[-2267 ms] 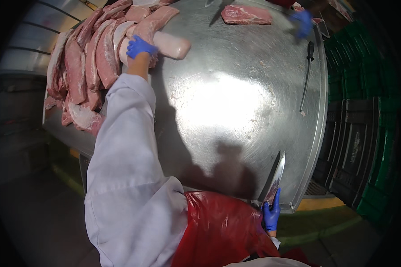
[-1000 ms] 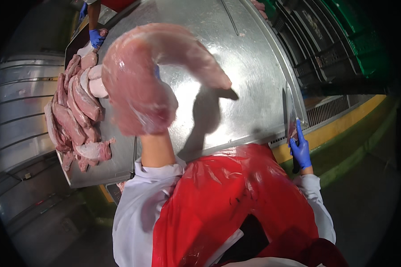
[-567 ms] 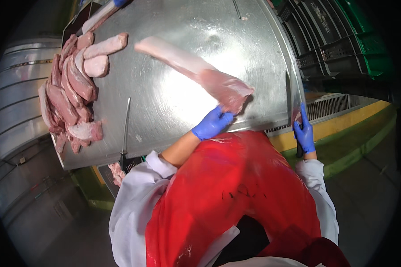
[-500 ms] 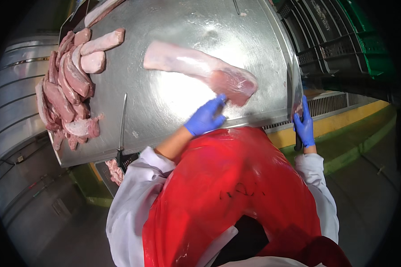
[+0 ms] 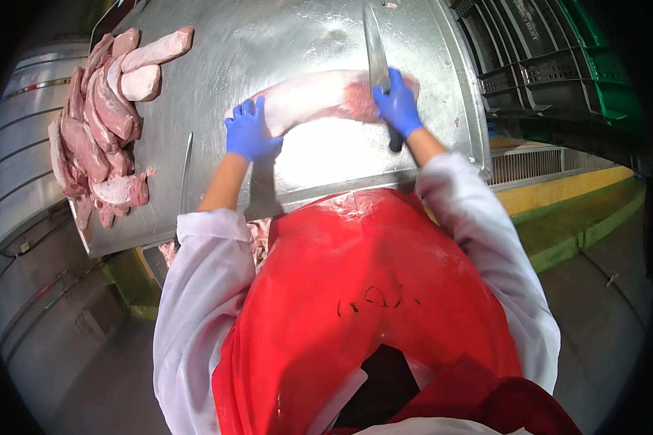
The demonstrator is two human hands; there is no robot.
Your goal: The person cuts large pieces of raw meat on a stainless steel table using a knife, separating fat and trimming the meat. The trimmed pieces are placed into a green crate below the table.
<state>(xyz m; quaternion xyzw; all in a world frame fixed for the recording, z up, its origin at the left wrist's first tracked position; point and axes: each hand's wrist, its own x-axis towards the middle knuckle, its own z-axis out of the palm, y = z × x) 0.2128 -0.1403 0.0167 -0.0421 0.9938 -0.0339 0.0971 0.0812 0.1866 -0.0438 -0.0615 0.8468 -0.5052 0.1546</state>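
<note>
A long pale piece of meat, a loin, lies across the steel table with its redder cut part to the right. My left hand, blue-gloved, grips its left end, fingers over the top and thumb along the near side. In my right hand, also gloved in blue, is a knife with a dark handle. Its long blade points away from me, above the right part of the loin. Whether the edge touches the meat I cannot tell.
Several cut pieces of meat are piled at the table's left side. A thin metal rod lies near them. Stacked black crates stand beyond the table's raised right edge. Pale scraps show below the near edge.
My left hand has moved left, from beside the loin's red part to its left end. My right hand has brought the knife up from beyond the table's right edge to above the loin.
</note>
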